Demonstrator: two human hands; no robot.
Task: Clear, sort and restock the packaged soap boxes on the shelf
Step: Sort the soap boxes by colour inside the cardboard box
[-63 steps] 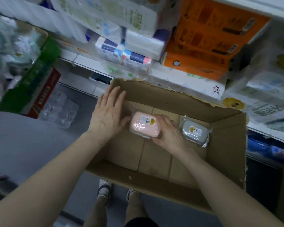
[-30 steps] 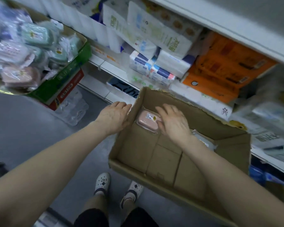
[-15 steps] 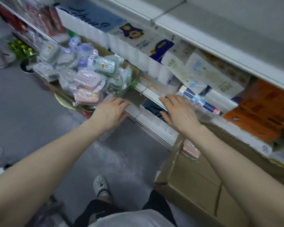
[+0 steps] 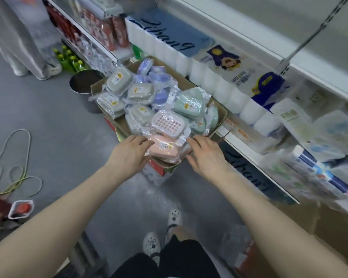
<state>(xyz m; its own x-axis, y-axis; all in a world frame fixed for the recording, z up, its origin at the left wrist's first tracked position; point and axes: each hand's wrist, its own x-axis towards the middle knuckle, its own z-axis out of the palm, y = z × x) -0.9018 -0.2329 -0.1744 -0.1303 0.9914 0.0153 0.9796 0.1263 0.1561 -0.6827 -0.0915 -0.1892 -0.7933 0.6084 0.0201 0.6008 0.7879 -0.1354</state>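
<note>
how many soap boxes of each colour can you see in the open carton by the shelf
grey soap boxes: 4
purple soap boxes: 3
green soap boxes: 3
pink soap boxes: 2
total: 12 in view; blur leaves the purple count unsure, and more may lie underneath

Grey floor [image 4: 54, 121] at nine o'clock from the carton [image 4: 219, 117] lies open, with only a looped cord [image 4: 16, 184] well out. A metal bin [image 4: 82, 83] blocks eleven o'clock. The shelf edge [image 4: 241, 135] crowds three o'clock, and paper rolls [image 4: 209, 81] wall off one o'clock. Wrapped soap boxes [image 4: 141, 91] heap above the rim, reachable from above. At six o'clock, the left hand [image 4: 129, 155] and right hand [image 4: 207, 157] flank the pink box [image 4: 164, 149].
</note>
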